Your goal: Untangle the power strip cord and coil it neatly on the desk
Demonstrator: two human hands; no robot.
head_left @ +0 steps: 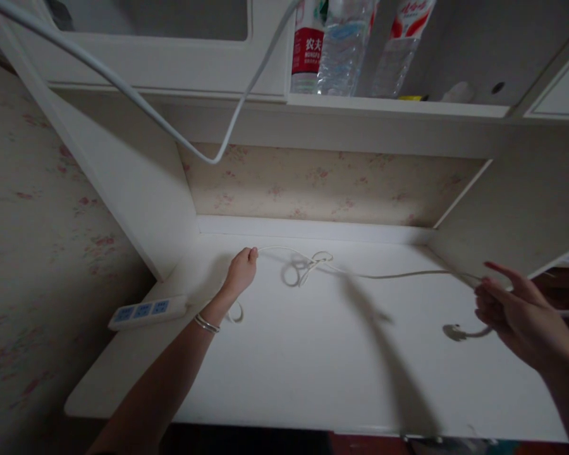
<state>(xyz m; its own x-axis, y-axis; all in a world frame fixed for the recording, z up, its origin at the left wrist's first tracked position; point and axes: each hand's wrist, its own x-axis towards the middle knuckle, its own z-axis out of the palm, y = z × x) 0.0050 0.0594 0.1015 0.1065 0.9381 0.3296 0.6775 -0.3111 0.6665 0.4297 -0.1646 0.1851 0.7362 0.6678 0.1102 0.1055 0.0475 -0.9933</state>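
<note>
A pale power cord (403,275) stretches across the white desk between my two hands, with a loose knot of loops near its middle. My left hand (240,270) is closed around the cord on the left, a bracelet on its wrist. On the right, my right hand (512,309) pinches the cord, its index finger pointing out. The plug (454,332) hangs from a short end of cord below my right hand. At the desk's left lies a white power strip (146,311) with blue socket faces; the cord runs from it past my left wrist in a small loop.
Above the white desk (284,366) is a shelf (398,107) with several plastic bottles (346,47). A thick grey-white cable (137,98) hangs across the upper left, close to the camera. White side panels (137,170) and a flowered wall bound the desk.
</note>
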